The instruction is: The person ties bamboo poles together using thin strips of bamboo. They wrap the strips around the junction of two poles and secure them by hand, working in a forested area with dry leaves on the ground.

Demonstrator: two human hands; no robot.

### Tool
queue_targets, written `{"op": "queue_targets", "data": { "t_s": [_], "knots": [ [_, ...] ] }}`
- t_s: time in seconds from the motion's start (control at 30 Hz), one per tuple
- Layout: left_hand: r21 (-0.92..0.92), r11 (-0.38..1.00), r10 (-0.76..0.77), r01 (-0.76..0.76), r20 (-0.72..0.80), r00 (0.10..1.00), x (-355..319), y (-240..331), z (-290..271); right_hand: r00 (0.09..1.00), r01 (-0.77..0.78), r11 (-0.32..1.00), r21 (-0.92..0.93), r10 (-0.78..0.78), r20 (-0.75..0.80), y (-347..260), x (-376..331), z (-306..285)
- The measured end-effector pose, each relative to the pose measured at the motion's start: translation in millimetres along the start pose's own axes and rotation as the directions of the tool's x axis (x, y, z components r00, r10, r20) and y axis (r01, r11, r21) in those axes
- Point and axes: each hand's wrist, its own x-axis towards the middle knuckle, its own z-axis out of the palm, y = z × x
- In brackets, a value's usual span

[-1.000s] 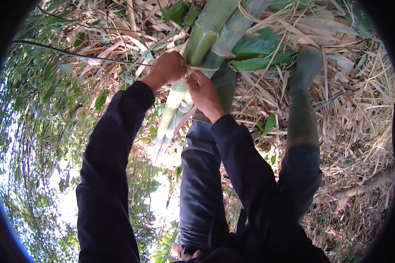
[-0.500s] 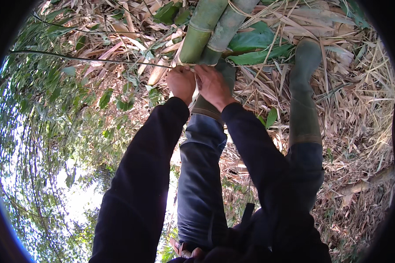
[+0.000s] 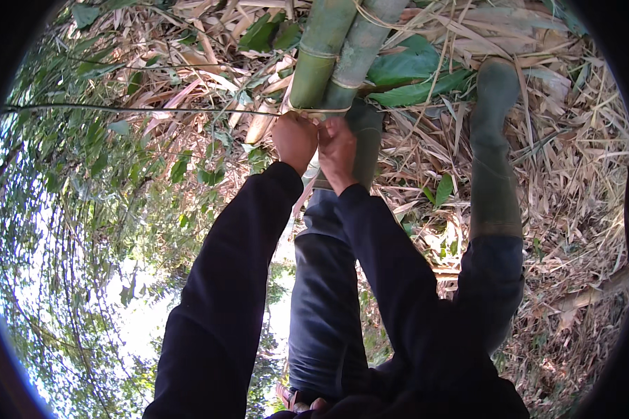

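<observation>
Two green bamboo poles (image 3: pixel 313 73) lie side by side at the top middle, their near ends by my boot. A thin pale tie strip (image 3: pixel 334 110) loops round those ends. My left hand (image 3: pixel 295 142) is a closed fist just below the left pole's end, gripping the strip. Close beside it, my right hand (image 3: pixel 337 148) is pinched shut on the same strip, its fingers bent toward the left hand. The strip's ends are mostly hidden inside my fingers. Higher up, another thin pale binding (image 3: pixel 374 19) crosses the poles.
My left boot (image 3: pixel 368 140) stands right behind my hands; my right boot (image 3: pixel 496 136) is farther right. A thin dark stem (image 3: pixel 140 109) reaches in from the left toward my left hand. Dry leaves cover the ground, with large green leaves (image 3: pixel 416 77) beside the poles. Foliage fills the left.
My right hand has drawn down and left off the pole ends and turned, fingers now pinched beside the left fist. The strip round the ends shows more plainly. The view has shifted slightly.
</observation>
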Motion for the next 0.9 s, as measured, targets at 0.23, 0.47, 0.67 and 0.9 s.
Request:
{"op": "queue_targets", "data": {
  "t_s": [0.23, 0.47, 0.67, 0.9],
  "knots": [
    [0.077, 0.997, 0.006, -0.01, 0.052, 0.999, 3.9, -2.6, -0.9, 0.814, -0.43, 0.471, 0.771, 0.572, 0.104, -23.8, 4.0, 23.0],
    [0.073, 0.996, 0.05, -0.058, 0.111, 0.993, 7.2, 2.2, -10.2, 0.742, -0.427, 0.31, 0.85, 0.657, 0.133, -37.0, 12.6, 21.6],
    [-0.056, 0.996, -0.051, 0.063, 0.182, 0.982, 2.8, 11.6, -15.6, 0.808, -0.369, 0.447, 0.815, 0.587, 0.043, -19.7, 13.6, 28.8],
    [-0.048, 0.999, -0.001, 0.002, 0.04, 0.999, -0.3, -5.6, 4.2, 0.781, -0.403, 0.303, 0.864, 0.605, 0.152, -20.7, 18.3, 15.0]
  ]
}}
